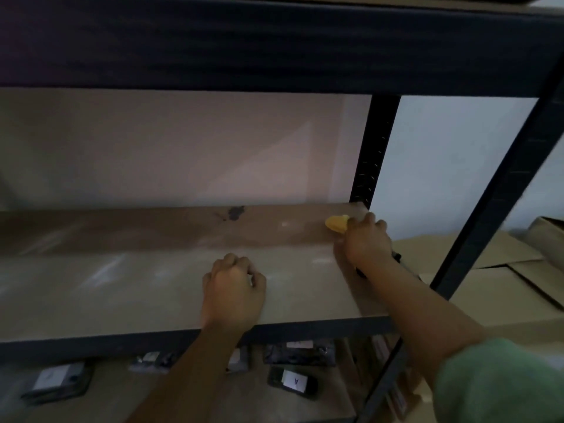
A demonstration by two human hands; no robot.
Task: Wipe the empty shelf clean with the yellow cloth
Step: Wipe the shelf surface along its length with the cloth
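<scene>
The empty brown shelf board [122, 288] spans the view inside a dark metal rack. A dark stain [235, 212] marks its back edge near the middle. My right hand [367, 241] is at the shelf's far right back corner, shut on the yellow cloth [336, 223], which pokes out to the left of my fingers and touches the board. My left hand [233, 290] rests as a loose fist on the front part of the shelf, near the middle, holding nothing.
A black upright post [370, 154] stands just behind my right hand, and another front post [500, 190] slants at the right. A dark beam [274, 47] hangs overhead. The shelf below holds several dark labelled packs [293, 383]. Cardboard boxes [503, 270] lie to the right.
</scene>
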